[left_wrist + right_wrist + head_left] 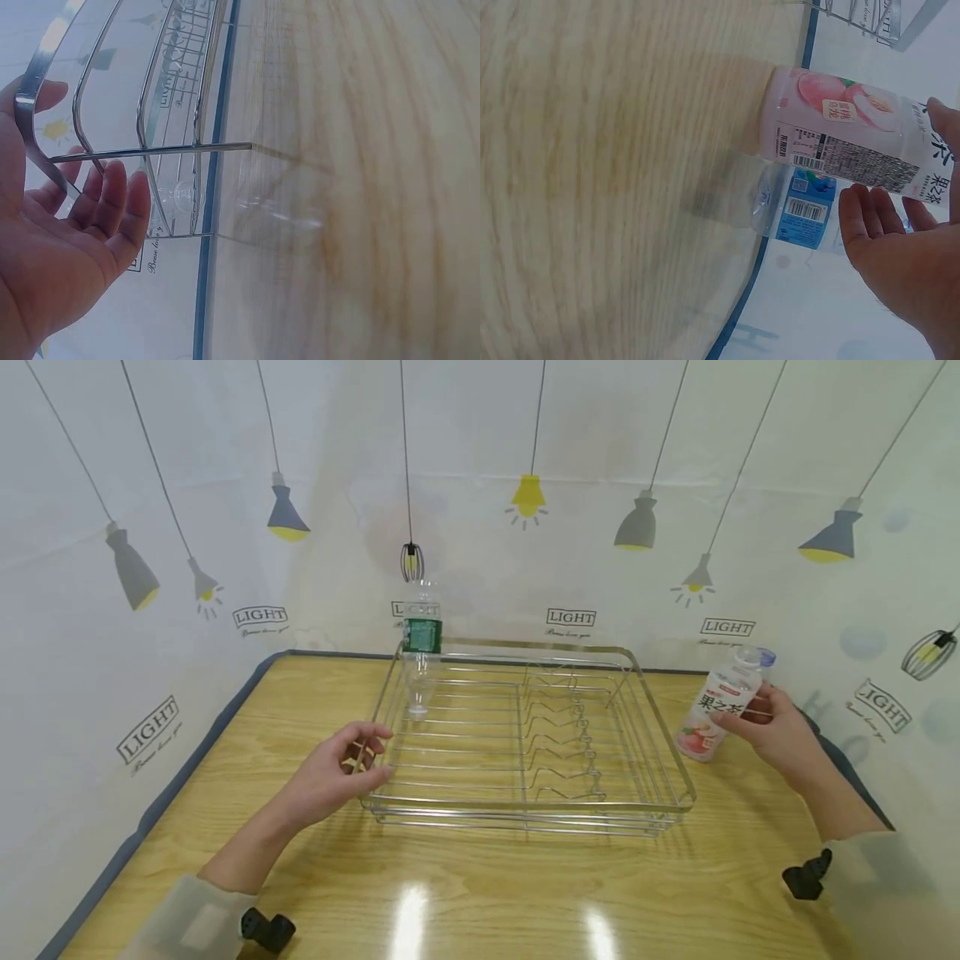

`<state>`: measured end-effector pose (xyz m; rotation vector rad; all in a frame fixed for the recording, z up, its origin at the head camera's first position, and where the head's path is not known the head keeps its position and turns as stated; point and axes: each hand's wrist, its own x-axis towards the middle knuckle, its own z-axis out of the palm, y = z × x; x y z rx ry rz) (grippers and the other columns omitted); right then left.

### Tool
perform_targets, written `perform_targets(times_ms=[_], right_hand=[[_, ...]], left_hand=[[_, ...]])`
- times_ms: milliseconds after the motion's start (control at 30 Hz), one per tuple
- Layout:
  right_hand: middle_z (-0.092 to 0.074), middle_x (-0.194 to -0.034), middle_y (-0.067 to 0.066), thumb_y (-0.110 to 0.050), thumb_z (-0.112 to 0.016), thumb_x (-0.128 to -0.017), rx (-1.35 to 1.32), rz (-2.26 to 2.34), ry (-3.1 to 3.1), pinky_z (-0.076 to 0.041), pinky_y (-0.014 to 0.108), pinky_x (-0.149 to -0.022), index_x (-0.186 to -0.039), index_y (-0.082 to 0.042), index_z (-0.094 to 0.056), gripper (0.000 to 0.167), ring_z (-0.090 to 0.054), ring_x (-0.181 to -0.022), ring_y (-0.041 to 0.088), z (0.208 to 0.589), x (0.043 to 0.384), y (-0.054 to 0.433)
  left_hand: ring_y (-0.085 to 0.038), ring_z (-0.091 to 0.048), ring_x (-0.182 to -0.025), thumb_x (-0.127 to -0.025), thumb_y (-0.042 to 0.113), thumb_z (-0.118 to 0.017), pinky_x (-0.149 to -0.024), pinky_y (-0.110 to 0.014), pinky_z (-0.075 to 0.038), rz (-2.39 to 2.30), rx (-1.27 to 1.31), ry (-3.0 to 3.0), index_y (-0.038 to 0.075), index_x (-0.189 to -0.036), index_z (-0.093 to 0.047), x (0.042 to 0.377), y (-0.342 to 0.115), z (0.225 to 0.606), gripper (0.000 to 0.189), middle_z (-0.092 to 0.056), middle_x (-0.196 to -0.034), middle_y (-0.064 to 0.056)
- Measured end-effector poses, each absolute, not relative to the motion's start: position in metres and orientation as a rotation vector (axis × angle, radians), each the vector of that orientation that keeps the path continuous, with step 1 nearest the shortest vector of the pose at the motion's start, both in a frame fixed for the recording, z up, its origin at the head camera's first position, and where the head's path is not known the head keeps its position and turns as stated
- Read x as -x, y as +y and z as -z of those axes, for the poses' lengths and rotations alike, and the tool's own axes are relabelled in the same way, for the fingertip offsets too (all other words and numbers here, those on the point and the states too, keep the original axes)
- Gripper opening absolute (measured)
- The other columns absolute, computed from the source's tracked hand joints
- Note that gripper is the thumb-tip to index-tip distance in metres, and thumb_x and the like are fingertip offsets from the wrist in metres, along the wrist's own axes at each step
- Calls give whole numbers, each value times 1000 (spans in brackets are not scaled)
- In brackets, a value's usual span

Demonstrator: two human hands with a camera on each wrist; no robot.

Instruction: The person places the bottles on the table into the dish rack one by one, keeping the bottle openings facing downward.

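My left hand (330,772) curls around the left rim of a wire dish rack (517,806), thumb and fingers on either side of the metal band. Inside the rack's left side, a clear plastic bottle (422,672) with a green label stands upside down, its narrow neck at the bottom wires. To the right of the rack, my right hand (776,727) grips a peach fruit tea bottle (708,718) with a pink and white label. Its base is close to the tabletop. Behind it stands another clear bottle with a blue label (806,208), mostly hidden in the head view.
The wood-grain table (480,893) carries the rack near its back edge. A white cloth backdrop (480,452) printed with hanging lamps closes off the back and both sides. Wavy wire dividers (562,735) run along the rack's right half.
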<state>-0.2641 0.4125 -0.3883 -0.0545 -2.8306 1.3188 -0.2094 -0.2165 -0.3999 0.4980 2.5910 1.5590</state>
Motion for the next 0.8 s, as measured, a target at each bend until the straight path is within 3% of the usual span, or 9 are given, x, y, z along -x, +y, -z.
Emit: perform_targets(times_ms=[200,367,433,567,667,800], right_hand=[[-36,-163,35,-46,-63,-111,-11,-1319,-2857,-53,37,-95,-171,0,-16,88,-44,-145,55,394,268,410],[-41,-158,34,-42,-62,-113,-27,-1269,-2843,-50,19,-82,-169,-1,-22,81,-48,-141,55,397,267,410],[-42,-157,33,-43,-62,-112,-19,-1255,-2827,-49,17,-79,-168,1,-25,80,-49,-139,53,397,266,410],[-44,-159,26,-50,-63,-110,26,-1215,-2806,-48,18,-82,-168,1,-28,85,-53,-135,40,393,263,410],[-46,-156,17,-52,-64,-109,45,-1212,-2786,-48,15,-82,-169,0,-27,88,-54,-126,21,385,259,408],[-52,-141,-2,-46,-67,-109,17,-1255,-2720,-47,12,-81,-165,-4,-32,78,-52,-112,-1,371,253,402]], left_hand=[[-27,-58,-101,-101,21,-79,-77,-31,-52,-1561,-491,2589,9,-143,-59,210,-217,401,48,-58,-124,-21],[-27,-58,-102,-101,21,-79,-78,-31,-53,-1571,-494,2580,10,-143,-59,210,-217,401,47,-58,-123,-19],[-27,-58,-101,-101,21,-78,-77,-31,-52,-1573,-502,2579,9,-143,-59,209,-217,401,48,-58,-123,-19],[-26,-58,-100,-101,21,-79,-75,-30,-52,-1562,-496,2587,9,-144,-59,209,-216,400,49,-59,-123,-18],[-26,-58,-101,-101,22,-79,-75,-30,-51,-1553,-496,2587,10,-146,-59,209,-217,400,51,-58,-125,-18],[-26,-58,-101,-102,23,-79,-74,-31,-52,-1538,-498,2592,10,-147,-58,208,-218,398,51,-57,-128,-19]])
